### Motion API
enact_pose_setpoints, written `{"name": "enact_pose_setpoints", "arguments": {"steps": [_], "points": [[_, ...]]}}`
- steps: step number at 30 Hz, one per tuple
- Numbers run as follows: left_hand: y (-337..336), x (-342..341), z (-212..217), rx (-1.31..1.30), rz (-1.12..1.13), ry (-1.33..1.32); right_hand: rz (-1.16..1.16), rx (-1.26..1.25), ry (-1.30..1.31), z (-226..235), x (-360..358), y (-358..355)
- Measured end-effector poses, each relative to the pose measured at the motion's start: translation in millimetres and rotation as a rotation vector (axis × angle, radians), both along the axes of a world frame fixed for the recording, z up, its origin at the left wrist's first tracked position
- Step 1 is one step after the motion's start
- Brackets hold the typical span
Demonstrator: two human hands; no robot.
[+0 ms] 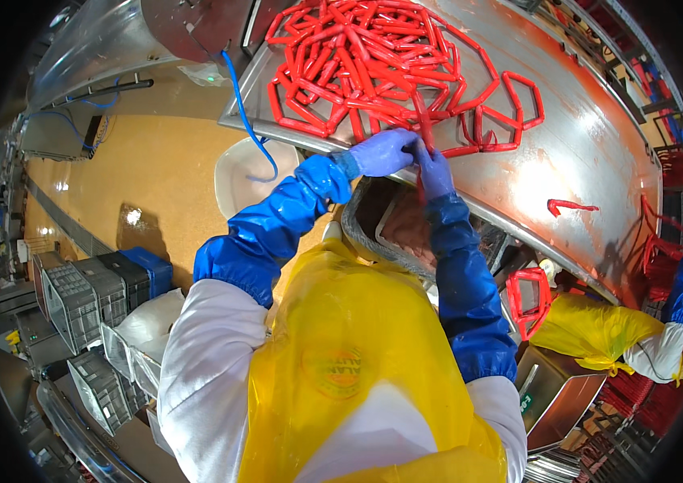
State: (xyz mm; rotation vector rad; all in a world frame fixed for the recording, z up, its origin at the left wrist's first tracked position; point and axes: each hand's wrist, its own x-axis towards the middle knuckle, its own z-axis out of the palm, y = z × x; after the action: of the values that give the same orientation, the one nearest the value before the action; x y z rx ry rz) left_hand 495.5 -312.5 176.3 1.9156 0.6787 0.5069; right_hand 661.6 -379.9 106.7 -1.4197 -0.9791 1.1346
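A large heap of red linked sausages [349,64] lies on the metal table [551,161] in front of me. At the table's near edge both my hands, in purple gloves, meet at one red sausage link [424,121]. My right hand [436,173] is closed round its lower part. From the left, my left hand [384,153] reaches in with its fingers closed against the same link; its fingertips are partly hidden. Just right of my hands, a loop of linked sausages [522,101] stretches away from the heap.
Below the table edge stands a bin lined with plastic [366,217]. A white tub [237,173] and a blue hose [237,97] are to the left. Grey crates [76,294] stack at far left. Another person in a yellow apron [591,330] works at right, near hanging red sausages [528,302].
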Motion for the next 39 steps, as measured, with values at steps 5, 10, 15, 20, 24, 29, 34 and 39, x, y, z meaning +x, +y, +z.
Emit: {"name": "enact_pose_setpoints", "arguments": {"steps": [5, 10, 15, 20, 24, 29, 34, 39], "points": [[106, -82, -17, 0.482, 0.903, 0.231, -0.010, -0.120, 0.254, 14, 41, -41], [202, -165, -117, 0.481, 1.101, 0.601, -0.057, -0.199, 0.458, 42, 50, -66], [110, -49, -30, 0.107, 0.762, -0.227, -0.165, -0.200, 0.570, 102, 50, -66], [-51, 53, 37, 0.322, -0.219, 0.086, -0.199, -0.241, 0.300, 114, 71, -57], [-54, 60, -18, 0.437, -0.441, 0.143, -0.272, -0.298, 0.165, 123, 130, -109], [89, 24, -73, 0.615, -0.328, 0.317, -0.370, -0.362, -0.133, 145, 257, -152], [147, 14, -34, 0.938, -0.318, 0.290, -0.498, -0.356, -0.371, 143, 370, -115], [120, 28, -45, 1.016, -0.646, 0.435, -0.485, -0.205, -0.698, 107, 375, -67]]}}
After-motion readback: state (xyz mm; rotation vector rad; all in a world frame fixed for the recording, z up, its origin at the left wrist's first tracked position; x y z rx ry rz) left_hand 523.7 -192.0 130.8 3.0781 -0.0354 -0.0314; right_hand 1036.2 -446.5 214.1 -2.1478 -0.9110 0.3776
